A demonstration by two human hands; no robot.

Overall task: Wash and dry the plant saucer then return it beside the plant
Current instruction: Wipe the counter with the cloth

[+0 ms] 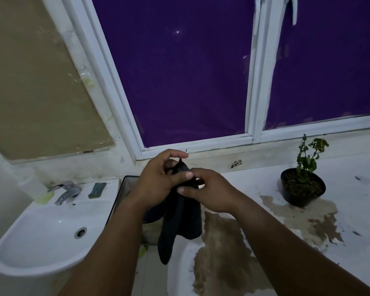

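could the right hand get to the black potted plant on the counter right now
Probably not at once: the right hand is pinching the dark cloth. The path to the black potted plant looks unobstructed.

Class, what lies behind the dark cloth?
A dark rounded edge, likely the saucer, shows left of the dark cloth; the cloth and both hands hide the rest.

White sink [30, 242], chrome tap [65, 191], purple-covered window [179, 71], stained counter [308, 221]

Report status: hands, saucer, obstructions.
Left hand and right hand both gripping dark cloth between sink and potted plant. Dark saucer mostly hidden behind cloth. Counter beside plant wet, stained.
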